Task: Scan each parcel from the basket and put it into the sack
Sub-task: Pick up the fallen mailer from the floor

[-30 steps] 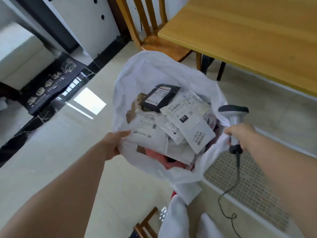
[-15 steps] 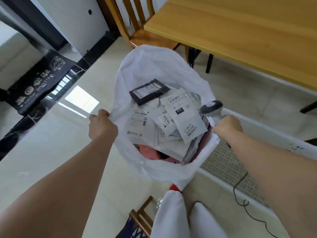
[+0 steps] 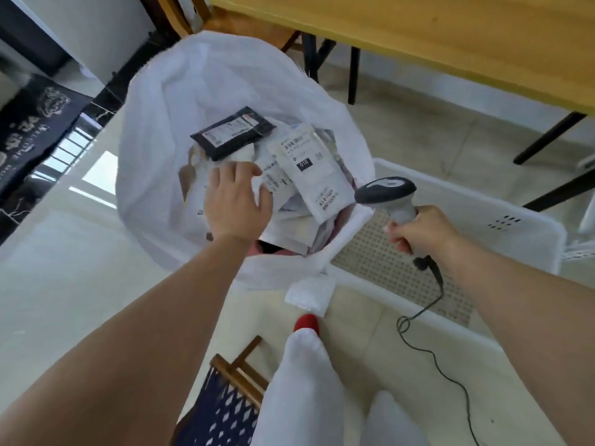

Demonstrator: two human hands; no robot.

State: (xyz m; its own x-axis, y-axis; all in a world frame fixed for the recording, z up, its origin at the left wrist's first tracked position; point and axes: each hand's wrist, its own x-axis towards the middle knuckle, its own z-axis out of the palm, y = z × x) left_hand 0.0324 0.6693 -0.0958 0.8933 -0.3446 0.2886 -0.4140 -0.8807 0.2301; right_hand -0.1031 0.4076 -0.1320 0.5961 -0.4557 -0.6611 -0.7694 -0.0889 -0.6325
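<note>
A white sack stands open on the floor, filled with several labelled parcels. A black parcel lies on top at the back and a white parcel marked 010 beside it. My left hand lies flat, fingers spread, on the white parcels inside the sack. My right hand grips the handle of a grey barcode scanner, just right of the sack's rim. The white basket sits at the right; its perforated floor shows no parcels.
A wooden table stands behind the basket, with a wooden chair behind the sack. The scanner cable trails over the basket edge. A dark doormat lies at the left. My white-clad legs and a folding stool are at the bottom.
My left hand let go of the sack's left rim and moved in onto the parcels. My right hand drew the scanner back to the right, off the sack's rim.
</note>
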